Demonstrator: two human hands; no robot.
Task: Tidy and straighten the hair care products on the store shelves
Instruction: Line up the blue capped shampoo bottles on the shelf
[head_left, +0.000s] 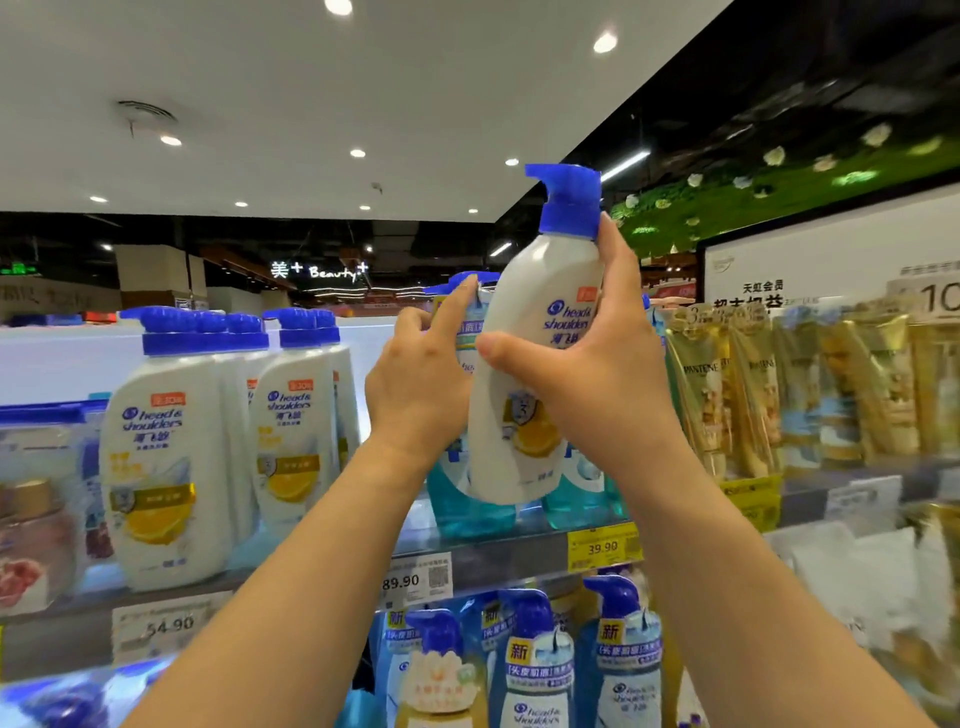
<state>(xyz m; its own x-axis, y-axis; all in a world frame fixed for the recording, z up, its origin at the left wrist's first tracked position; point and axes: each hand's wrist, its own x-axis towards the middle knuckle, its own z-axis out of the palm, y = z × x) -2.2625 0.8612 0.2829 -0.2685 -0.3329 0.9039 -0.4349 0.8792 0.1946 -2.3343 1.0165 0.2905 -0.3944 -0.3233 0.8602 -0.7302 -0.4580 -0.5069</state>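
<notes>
The right hand (582, 379) grips the white pump shampoo bottle with a blue cap (540, 338), lifted clear of the shelf (498, 551). The left hand (415, 384), fingers extended, touches a blue-green bottle (457, 499) behind; best set the white one upright, label facing out

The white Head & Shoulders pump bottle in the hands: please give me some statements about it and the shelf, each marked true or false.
1. The right hand grips the white Head & Shoulders pump bottle. True.
2. That bottle stands on the shelf. False: it is held up, tilted, in front of the blue bottles.
3. Its pump is blue. True.
4. The left hand hangs idle. False: it touches a blue bottle behind.
5. The yellow price tag reads 89.90. False: 39.90.
</notes>
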